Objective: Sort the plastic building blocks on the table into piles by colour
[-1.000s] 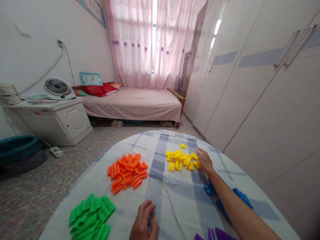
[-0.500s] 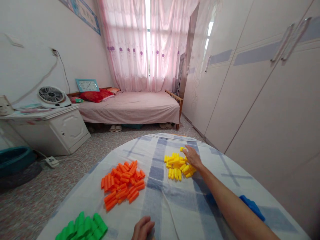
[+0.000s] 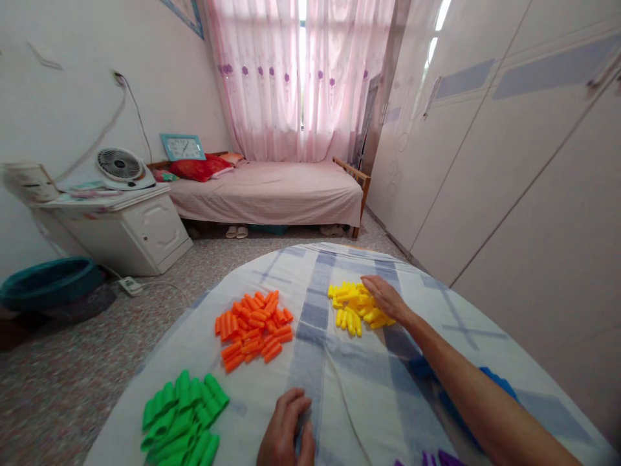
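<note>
A round table under a blue-checked white cloth carries sorted heaps of small plastic tubes. My right hand reaches far out and lies palm down, fingers stretched, on the right side of the yellow heap. Left of it lies the orange heap. My left hand rests at the near edge, fingers curled onto the cloth, with nothing seen in it. The green heap is at the near left. Blue pieces show partly behind my right forearm, and purple pieces peek in at the bottom edge.
A wardrobe wall stands close along the right. Beyond the table are a pink bed, a white cabinet with a fan, a teal basin and a power strip on the floor.
My right hand slid from the yellow heap's right edge across its top, gathering in a stray yellow piece from the far side. The left hand stayed put. The camera view shifted.
</note>
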